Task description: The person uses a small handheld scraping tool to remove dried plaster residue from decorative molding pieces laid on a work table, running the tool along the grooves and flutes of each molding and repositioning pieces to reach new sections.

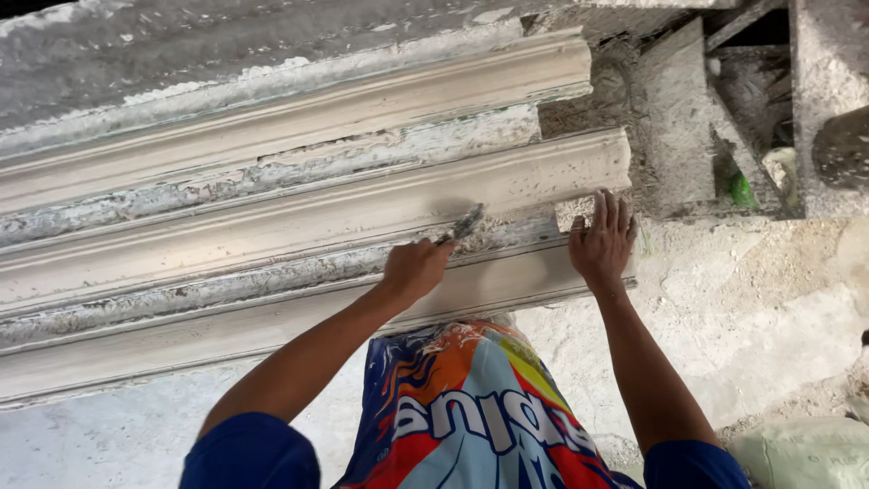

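Three long pale plaster mouldings lie side by side, running from the left edge to the middle. My left hand [415, 269] grips a small flat-bladed tool [466, 223], its blade touching the lower edge of the middle moulding [317, 213] near the right end. Over the right end of the nearest moulding [272, 321], my right hand [602, 240] lies flat with fingers spread, holding nothing. The far moulding [317, 113] lies untouched above them. Crusted, flaking plaster fills the gaps between the mouldings.
Rough plaster-caked blocks and slabs [674, 118] stand at the upper right, with a small green object [740, 190] among them. White dusty floor [751, 308] spreads to the right. A pale sack [801, 453] lies at the lower right. My colourful shorts [471, 407] fill the bottom centre.
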The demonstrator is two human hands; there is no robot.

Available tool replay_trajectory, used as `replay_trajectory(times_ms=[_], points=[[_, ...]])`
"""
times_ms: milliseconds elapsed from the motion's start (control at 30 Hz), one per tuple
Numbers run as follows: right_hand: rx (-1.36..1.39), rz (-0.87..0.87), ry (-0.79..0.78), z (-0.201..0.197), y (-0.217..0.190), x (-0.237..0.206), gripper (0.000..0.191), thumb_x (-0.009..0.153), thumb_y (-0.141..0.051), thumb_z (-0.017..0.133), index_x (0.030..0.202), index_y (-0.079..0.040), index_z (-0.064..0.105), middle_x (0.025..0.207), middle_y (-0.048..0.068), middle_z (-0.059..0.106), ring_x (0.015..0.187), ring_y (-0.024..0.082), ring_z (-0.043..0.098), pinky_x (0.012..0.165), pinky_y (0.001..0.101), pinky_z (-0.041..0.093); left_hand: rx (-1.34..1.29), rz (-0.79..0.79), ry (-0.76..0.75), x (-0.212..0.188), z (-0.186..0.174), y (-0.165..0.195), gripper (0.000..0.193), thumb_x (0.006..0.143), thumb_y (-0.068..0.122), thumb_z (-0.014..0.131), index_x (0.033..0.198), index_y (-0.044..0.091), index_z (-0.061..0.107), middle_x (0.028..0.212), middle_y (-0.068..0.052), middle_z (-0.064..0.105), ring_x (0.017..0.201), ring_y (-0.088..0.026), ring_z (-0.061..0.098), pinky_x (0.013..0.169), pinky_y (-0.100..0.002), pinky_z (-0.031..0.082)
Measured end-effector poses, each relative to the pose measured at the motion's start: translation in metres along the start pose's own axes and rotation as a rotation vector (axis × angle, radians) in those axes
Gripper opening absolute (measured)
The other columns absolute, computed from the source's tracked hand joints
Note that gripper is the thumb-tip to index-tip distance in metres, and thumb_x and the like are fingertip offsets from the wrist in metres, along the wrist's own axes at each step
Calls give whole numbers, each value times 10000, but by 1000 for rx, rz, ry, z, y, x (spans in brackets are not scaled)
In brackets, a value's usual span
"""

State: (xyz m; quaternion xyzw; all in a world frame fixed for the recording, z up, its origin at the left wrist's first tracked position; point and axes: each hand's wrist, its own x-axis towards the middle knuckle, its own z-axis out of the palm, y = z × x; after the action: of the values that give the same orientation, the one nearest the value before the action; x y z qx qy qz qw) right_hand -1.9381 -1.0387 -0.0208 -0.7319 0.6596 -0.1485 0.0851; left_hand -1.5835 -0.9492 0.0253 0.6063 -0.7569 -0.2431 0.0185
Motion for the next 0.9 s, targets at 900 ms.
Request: replay_trajectory(times_ms=[900], points=[[100,92,121,-11,29,4,526,997,-248,564,1455,9,529,1416,230,619,1306,437,563,1043,495,482,-94,77,85,99,17,123,335,928,138,547,1221,186,701,761,-172,697,617,-349,707,508,-514,547]])
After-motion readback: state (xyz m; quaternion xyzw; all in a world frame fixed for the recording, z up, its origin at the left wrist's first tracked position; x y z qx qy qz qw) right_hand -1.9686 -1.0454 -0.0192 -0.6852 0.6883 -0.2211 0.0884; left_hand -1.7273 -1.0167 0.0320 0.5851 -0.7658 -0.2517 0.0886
